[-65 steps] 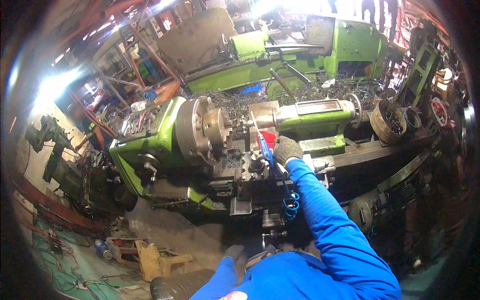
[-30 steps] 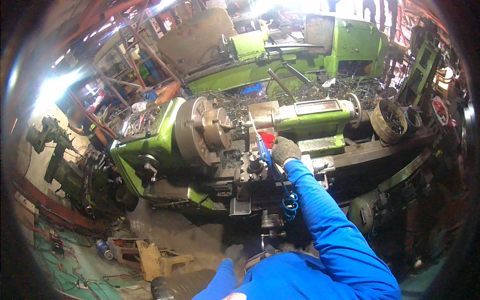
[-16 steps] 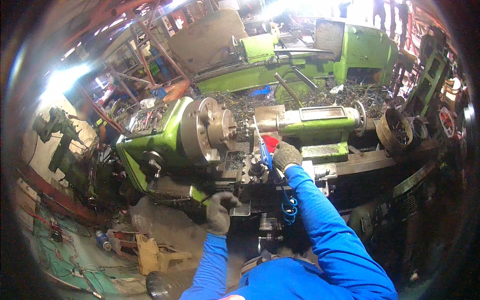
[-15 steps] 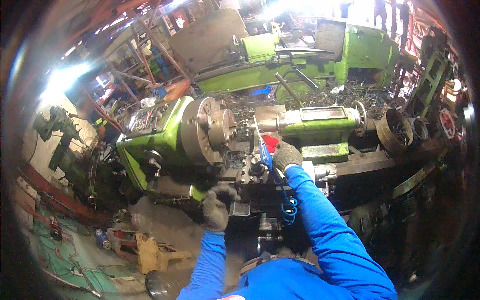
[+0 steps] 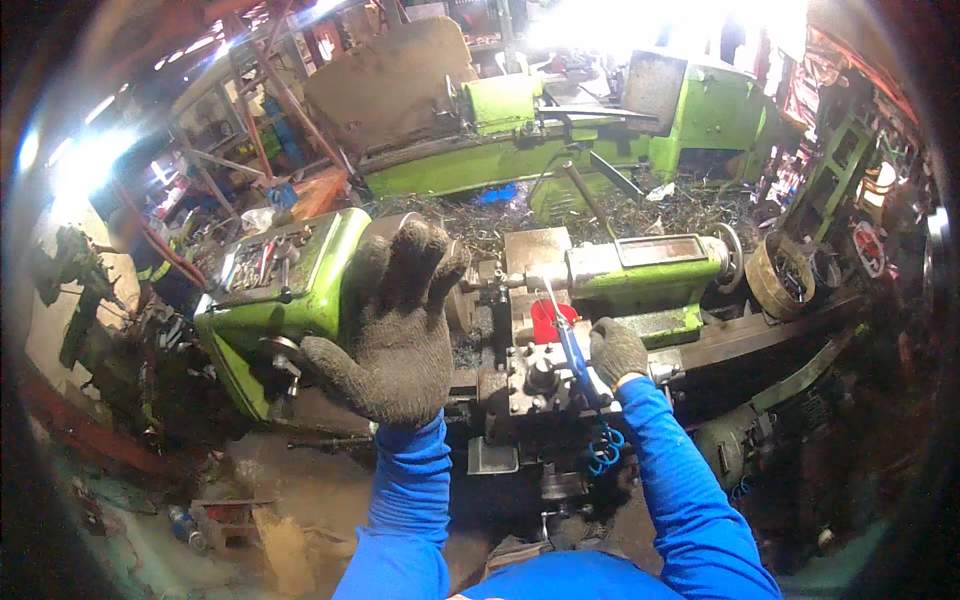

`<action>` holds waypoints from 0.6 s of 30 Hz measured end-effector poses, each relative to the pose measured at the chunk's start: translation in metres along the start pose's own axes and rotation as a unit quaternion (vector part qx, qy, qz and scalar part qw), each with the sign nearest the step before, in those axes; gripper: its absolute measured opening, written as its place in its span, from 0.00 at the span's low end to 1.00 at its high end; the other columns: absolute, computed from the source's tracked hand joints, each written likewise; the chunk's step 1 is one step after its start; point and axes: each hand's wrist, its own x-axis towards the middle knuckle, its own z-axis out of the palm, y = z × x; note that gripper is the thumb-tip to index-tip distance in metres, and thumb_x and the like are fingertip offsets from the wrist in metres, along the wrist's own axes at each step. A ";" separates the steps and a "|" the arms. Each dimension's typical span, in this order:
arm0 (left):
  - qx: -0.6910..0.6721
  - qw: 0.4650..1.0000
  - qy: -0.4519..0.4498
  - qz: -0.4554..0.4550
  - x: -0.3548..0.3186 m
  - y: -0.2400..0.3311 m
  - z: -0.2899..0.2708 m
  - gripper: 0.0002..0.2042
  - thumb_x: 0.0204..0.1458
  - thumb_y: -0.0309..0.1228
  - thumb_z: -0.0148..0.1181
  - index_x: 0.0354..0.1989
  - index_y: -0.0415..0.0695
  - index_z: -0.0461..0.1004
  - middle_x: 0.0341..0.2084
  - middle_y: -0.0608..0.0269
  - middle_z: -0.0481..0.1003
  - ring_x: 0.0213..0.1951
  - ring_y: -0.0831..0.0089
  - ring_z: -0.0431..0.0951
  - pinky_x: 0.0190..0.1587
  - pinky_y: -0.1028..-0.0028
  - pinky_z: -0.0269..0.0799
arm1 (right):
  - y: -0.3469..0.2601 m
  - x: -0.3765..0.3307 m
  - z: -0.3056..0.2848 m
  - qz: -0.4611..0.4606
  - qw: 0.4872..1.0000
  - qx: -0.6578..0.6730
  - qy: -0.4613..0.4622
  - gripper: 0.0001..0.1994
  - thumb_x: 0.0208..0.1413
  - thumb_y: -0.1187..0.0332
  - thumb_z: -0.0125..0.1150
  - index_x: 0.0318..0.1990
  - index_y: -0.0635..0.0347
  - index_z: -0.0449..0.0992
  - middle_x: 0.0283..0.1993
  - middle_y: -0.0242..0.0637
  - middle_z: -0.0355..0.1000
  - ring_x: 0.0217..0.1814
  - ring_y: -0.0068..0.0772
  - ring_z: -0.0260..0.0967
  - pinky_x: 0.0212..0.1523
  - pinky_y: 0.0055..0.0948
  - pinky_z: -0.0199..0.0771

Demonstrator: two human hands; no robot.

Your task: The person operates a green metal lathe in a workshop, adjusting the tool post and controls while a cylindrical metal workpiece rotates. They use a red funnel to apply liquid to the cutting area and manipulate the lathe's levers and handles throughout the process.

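At the near side of a green-painted metal lathe (image 5: 310, 300): one left hand (image 5: 395, 360) in a dark grey knitted glove, raised, palm toward the camera, fingers and thumb apart, overlapping a round steel chuck (image 5: 461, 300) in view; contact cannot be told. To its right: one right hand (image 5: 617, 350) in a matching glove, clamped on a slim blue air blow gun (image 5: 577, 358), nozzle aimed far and slightly left. Hanging on the gun's near side: a coiled blue plastic hose (image 5: 606, 455). Just left of the gun: a square steel tool post (image 5: 541, 378). Behind the nozzle: a red cup-shaped container (image 5: 551, 322). Far right of these: a green tailstock (image 5: 645, 272) with a round metal handwheel (image 5: 738, 262).
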 end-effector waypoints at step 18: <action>-0.039 0.998 -0.028 0.030 0.009 0.000 0.000 0.50 0.61 0.74 0.34 0.74 0.37 0.60 0.71 0.32 0.59 0.72 0.37 0.61 0.72 0.37 0.53 | -0.003 0.001 0.008 0.041 0.997 0.038 0.044 0.15 0.60 0.58 0.56 0.44 0.56 0.83 0.46 0.52 0.80 0.52 0.58 0.77 0.56 0.51 0.75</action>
